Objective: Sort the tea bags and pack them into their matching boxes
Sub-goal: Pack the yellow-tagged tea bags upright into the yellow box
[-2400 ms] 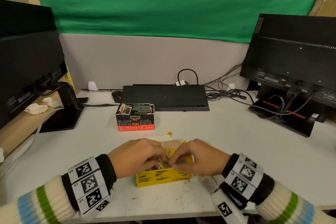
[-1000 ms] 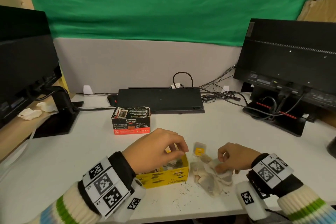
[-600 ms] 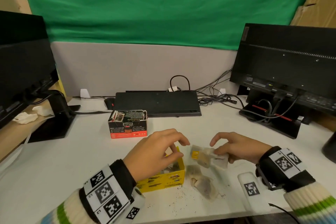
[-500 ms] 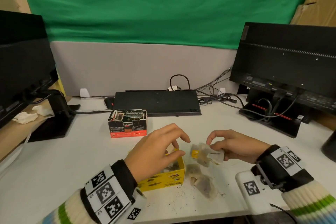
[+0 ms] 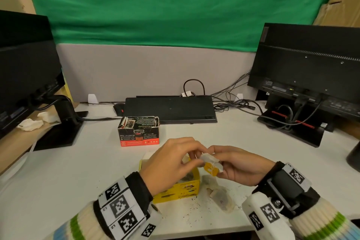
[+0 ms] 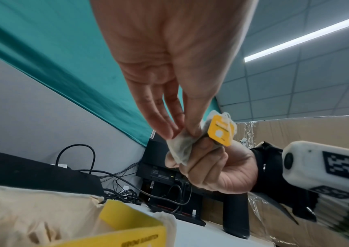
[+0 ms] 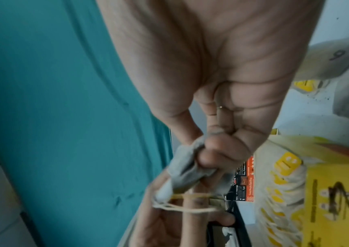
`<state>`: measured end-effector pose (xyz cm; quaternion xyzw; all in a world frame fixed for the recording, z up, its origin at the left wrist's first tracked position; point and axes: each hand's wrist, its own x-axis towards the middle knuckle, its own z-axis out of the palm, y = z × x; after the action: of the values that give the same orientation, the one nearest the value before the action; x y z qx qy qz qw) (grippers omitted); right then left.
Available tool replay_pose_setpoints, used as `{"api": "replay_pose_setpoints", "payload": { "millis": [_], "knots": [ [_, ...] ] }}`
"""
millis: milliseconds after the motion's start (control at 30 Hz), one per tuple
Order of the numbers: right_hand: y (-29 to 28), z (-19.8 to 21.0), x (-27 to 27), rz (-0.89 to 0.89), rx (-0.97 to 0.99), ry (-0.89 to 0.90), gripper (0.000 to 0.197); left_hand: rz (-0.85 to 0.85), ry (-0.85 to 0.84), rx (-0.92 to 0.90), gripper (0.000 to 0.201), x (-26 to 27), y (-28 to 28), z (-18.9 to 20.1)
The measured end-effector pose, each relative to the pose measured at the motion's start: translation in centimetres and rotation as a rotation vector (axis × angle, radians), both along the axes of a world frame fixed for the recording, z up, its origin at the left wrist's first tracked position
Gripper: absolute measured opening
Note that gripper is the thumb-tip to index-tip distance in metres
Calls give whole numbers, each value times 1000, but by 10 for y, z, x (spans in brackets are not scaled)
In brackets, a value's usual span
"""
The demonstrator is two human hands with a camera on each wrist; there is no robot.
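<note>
Pinched between left hand [image 5: 171,163] and right hand [image 5: 240,165], just above the yellow box [image 5: 180,191]: crumpled pale tea bag [image 5: 209,160] with yellow tag [image 5: 211,168]. Held more bags inside. Black-and-red box [image 5: 138,132] stood open farther back on the tabletop [image 5: 243,138].

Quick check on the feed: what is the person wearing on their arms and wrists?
Both arms wear cream knit sleeves striped green and pale blue, with black cuffs. The left wrist carries a white band of black-and-white square markers. The right wrist has a dark strap with markers and a white camera housing. A thin ring shows on a right-hand finger.
</note>
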<state>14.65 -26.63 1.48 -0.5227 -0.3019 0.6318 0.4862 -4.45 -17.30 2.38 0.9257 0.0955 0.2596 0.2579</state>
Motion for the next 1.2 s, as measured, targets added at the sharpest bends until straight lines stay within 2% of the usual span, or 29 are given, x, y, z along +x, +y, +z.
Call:
{"api": "replay_pose_setpoints", "payload": {
  "millis": [100, 200, 333, 500, 633, 833, 1000, 1067, 1133, 1200],
  "knots": [
    [-2, 6, 2, -41, 5, 37, 4, 39, -53, -43, 10, -1, 4, 2],
    [-4, 8, 8, -68, 25, 75, 7, 97, -98, -83, 6, -3, 11, 6],
    [-5, 11, 12, -113, 52, 92, 6, 138, -64, -101, 6, -7, 20, 6],
    [-4, 9, 13, -138, 45, 134, 3, 32, -3, -160, 9, -6, 16, 6],
    [-3, 6, 9, -143, 20, 163, 5, -18, -48, -220, 7, -4, 9, 5],
    [0, 6, -3, -111, 25, 160, 7, -30, -122, -190, 8, 1, 1, 3],
    [0, 5, -10, -93, 32, 98, 14, -39, -133, -191, 10, 3, -1, 0],
    [0, 7, -12, -96, 46, 37, 5, -4, -146, -202, 10, 2, 0, 0],
    [-2, 9, -11, -119, 72, -81, 9, 43, -173, -224, 9, 1, 2, -1],
    [-2, 10, -9, -159, 151, -322, 23, 100, -212, -245, 7, 1, 6, -2]
  ]
}}
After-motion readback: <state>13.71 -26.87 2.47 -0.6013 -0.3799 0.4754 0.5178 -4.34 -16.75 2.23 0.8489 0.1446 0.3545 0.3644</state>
